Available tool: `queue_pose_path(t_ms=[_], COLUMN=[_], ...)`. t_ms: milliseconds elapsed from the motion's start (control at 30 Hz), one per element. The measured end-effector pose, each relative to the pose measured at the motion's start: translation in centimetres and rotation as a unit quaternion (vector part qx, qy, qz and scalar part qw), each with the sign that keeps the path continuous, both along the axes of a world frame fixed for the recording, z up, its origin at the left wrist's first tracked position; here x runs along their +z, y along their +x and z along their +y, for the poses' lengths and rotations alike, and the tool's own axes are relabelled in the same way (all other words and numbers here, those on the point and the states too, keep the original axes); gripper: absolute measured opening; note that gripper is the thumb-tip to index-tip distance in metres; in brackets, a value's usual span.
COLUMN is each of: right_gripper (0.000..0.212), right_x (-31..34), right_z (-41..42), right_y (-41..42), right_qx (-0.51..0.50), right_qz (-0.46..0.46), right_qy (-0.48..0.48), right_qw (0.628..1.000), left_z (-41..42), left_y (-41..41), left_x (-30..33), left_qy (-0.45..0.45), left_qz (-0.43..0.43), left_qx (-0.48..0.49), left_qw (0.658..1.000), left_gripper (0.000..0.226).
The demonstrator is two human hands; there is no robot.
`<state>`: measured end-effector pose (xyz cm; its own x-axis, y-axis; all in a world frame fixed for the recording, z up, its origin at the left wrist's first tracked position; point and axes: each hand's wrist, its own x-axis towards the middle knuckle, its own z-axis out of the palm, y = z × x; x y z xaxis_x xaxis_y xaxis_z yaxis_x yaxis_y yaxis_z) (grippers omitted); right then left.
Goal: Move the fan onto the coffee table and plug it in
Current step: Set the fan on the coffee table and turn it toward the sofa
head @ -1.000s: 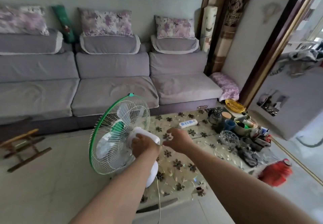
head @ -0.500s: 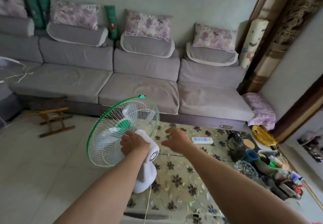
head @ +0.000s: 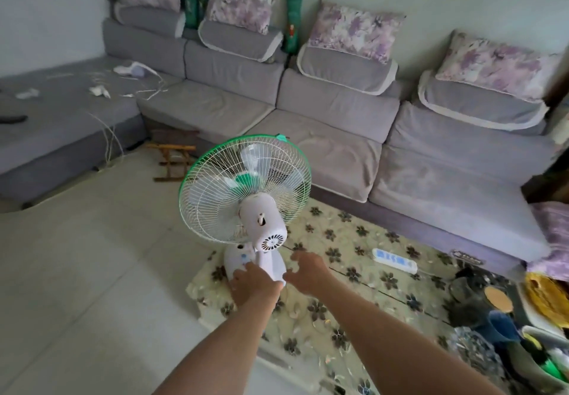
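Left hand (head: 252, 283) grasps the fan (head: 246, 191) base on the coffee table (head: 354, 271); right hand (head: 308, 273) hovers released beside it.

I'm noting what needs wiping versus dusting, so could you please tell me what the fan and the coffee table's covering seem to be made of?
The white and green round-headed desk fan looks like smooth moulded plastic with a slight sheen; its grille seems to be thin white-coated wire inside a green rim. The beige flower-patterned coffee table covering reflects light, so probably glossy vinyl, or glass over cloth.
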<state>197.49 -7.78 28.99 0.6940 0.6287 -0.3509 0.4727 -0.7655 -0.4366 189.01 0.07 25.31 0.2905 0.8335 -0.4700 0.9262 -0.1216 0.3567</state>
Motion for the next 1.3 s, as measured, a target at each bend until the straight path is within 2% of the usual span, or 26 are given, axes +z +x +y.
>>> queue_pose_path(t_ms=[233, 367, 500, 633, 800, 900, 1067, 1300], right_gripper=[0.058, 0.057, 0.06, 0.064, 0.066, 0.064, 0.052, 0.045], right_x=[-6.5, -10.5, -14.6, -17.8, -21.0, -22.6, -24.0, -23.2], right_z=[0.9, 2.4, 4.4, 6.6, 9.8, 10.9, 12.1, 12.4], right_y=[2.7, 4.5, 5.6, 6.7, 8.4, 8.8, 8.8, 8.9], right_qx=[0.013, 0.001, -0.005, 0.006, 0.044, 0.073, 0.067, 0.068], right_qz=[-0.007, 0.005, 0.006, -0.046, -0.071, -0.079, -0.113, -0.136], right_qy=[-0.022, 0.007, 0.06, 0.123, 0.191, 0.222, 0.259, 0.27], right_qw=[1.0, 1.0, 0.998, 0.991, 0.978, 0.969, 0.957, 0.951], left_z=[0.0, 1.0, 2.3, 3.1, 3.8, 4.1, 4.6, 5.2], left_y=[3.1, 4.7, 5.8, 7.3, 9.3, 10.1, 10.8, 10.9], left_x=[-5.8, -9.7, -14.2, -18.2, -22.2, -24.1, -25.7, -25.9], left_qy=[0.025, 0.055, 0.058, 0.067, 0.118, 0.135, 0.177, 0.213], left_qz=[-0.016, -0.04, -0.108, -0.163, -0.271, -0.274, -0.294, -0.278], left_qx=[0.013, 0.016, 0.038, 0.052, 0.067, 0.082, 0.078, 0.056], left_qw=[0.999, 0.998, 0.992, 0.983, 0.953, 0.949, 0.936, 0.935], left_gripper=[0.085, 0.081, 0.086, 0.084, 0.085, 0.087, 0.072, 0.076])
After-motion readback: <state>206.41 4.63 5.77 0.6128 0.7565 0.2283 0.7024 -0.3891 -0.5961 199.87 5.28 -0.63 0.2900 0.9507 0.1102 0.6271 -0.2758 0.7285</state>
